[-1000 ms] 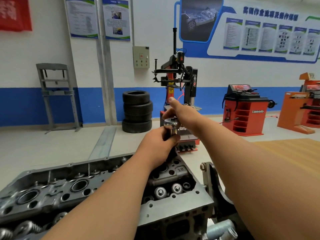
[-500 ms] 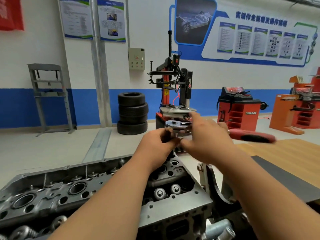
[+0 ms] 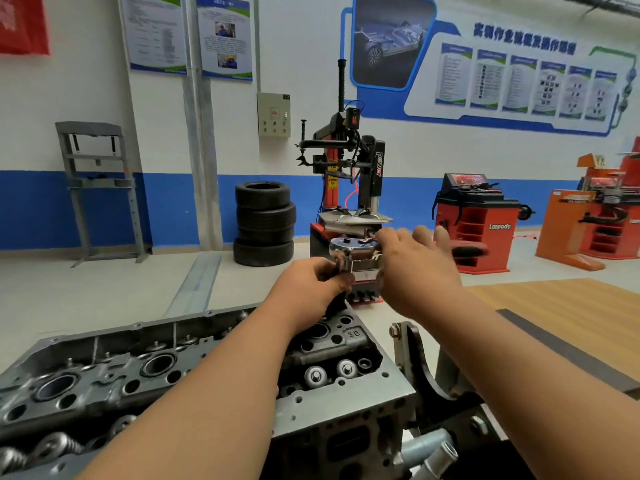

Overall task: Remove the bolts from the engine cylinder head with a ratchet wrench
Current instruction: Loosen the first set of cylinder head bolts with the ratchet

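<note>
Head view: the left hand grips the upright shaft beneath the ratchet wrench head, above the far end of the foreground cylinder head, while the blurred right hand covers the wrench handle, its grip impossible to tell.

Cylinder head: cast metal, dull grey, grainy and rough on the upper faces. The bores are rimmed with smoother, brighter machined rings. Its near right flange face is lighter and flatter, with a satin machined finish.

Valve springs, near left: bare metal coils, low sheen.

Ratchet wrench: head chrome-bright, mirror glossy, catching reflections. Handle blurred, red and black — material not resolvable.

Pipe stubs, near right: pale silvery metal, smooth.

Tyres, far: black rubber, matt.

Board, right: wood, visible grain, matt.

Wheel balancer, far right: red painted casing — semi-gloss.
</note>
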